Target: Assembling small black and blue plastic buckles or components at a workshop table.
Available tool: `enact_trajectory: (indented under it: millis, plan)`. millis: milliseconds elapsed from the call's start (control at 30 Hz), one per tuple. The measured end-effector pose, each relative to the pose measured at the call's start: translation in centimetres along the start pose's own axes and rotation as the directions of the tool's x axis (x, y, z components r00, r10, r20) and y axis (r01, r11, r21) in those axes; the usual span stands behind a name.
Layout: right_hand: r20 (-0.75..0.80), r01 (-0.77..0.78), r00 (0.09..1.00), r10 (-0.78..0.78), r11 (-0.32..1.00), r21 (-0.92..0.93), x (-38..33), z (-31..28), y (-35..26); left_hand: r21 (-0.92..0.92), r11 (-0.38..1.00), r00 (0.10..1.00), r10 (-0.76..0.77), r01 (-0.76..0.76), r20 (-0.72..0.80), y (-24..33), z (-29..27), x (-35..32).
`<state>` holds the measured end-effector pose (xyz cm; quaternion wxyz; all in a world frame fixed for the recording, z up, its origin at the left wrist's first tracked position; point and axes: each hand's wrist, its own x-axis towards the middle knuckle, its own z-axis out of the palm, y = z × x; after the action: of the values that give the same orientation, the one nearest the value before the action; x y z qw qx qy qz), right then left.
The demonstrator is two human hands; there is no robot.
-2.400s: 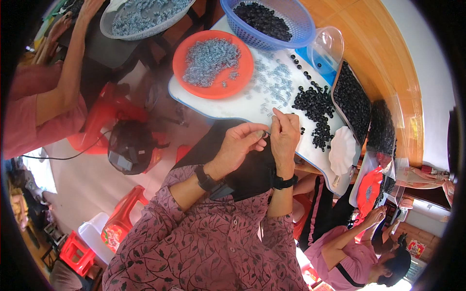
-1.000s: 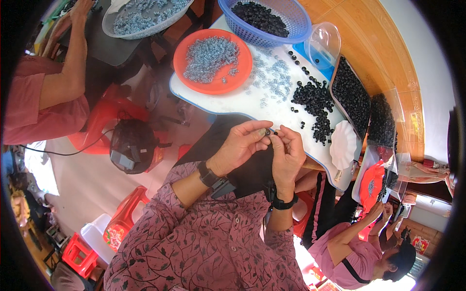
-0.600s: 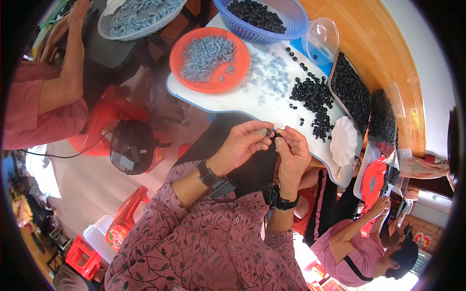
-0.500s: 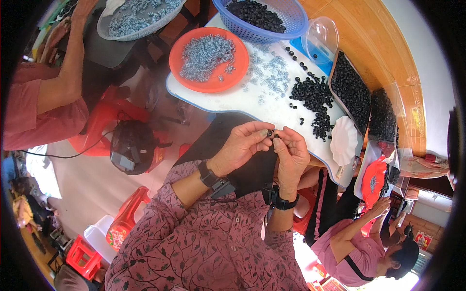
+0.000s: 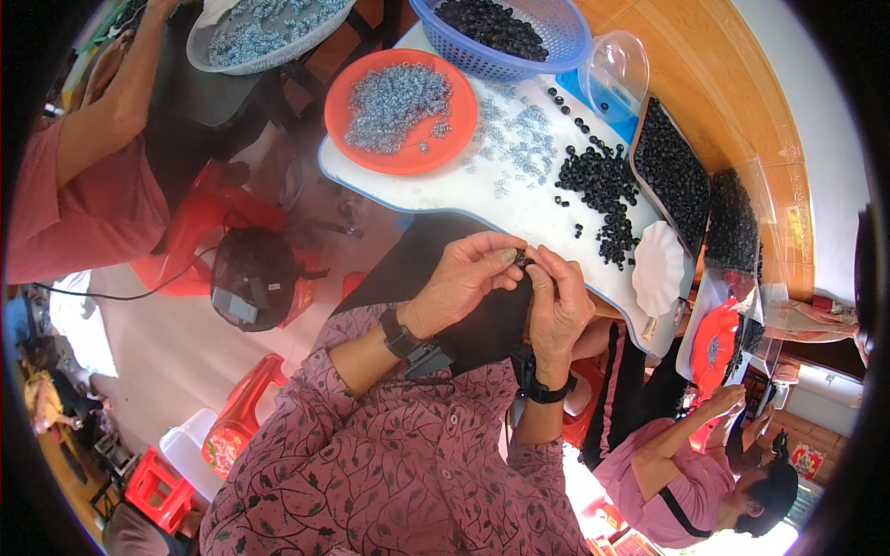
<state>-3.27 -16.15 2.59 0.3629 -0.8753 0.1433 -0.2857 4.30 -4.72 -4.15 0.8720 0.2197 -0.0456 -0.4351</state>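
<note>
My left hand [image 5: 461,286] and my right hand [image 5: 559,304] meet at the fingertips just off the table's near edge, above my dark-trousered lap. Both are closed in a pinch on a small black part [image 5: 524,260], mostly covered by my fingers; I cannot make out whether it is one piece or two pressed together. Beyond my hands, a heap of small black round parts [image 5: 596,178] lies loose on the white table [image 5: 389,190]. To its left are scattered small clear bluish pieces [image 5: 519,130]. A red plate [image 5: 461,139] holds a pile of similar bluish pieces.
At the back stands a blue basket [image 5: 565,51] of black parts. A dark-filled tray [image 5: 669,171], a clear plastic container [image 5: 619,65] and a white scalloped dish [image 5: 658,269] line the right side. Co-workers sit at left [image 5: 93,199] and lower right [image 5: 672,477]. Red stools [image 5: 246,417] stand on the floor.
My hands have drawn together; the black pieces, visible separately at each hand's fingertips before, are now at one spot between them. At left, the co-worker's arm has shifted slightly.
</note>
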Motion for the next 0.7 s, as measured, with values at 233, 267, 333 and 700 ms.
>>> enact_trajectory:
  millis: [233, 267, 333, 700]
  plan:
    - [-0.066, -0.003, 0.998, 0.003, 1.000, 0.004, -0.50, 0.61, 0.49, 0.092, 0.996, 0.999, 0.021, -0.017, -0.046, -0.21, 0.22, -0.05]
    - [-0.069, -0.004, 0.998, 0.003, 1.000, -0.005, -0.55, 0.66, 0.51, 0.116, 0.993, 0.998, 0.022, -0.015, -0.061, -0.23, 0.28, -0.09]
    - [-0.071, -0.004, 0.997, 0.003, 1.000, -0.014, -0.53, 0.74, 0.49, 0.141, 0.990, 0.997, 0.024, -0.013, -0.076, -0.20, 0.40, -0.10]
    - [0.008, 0.176, 0.984, -0.177, 0.971, -0.163, 0.19, 0.28, 0.24, 0.265, 0.963, 0.994, 0.072, -0.048, -0.079, 0.13, 0.61, -0.13]
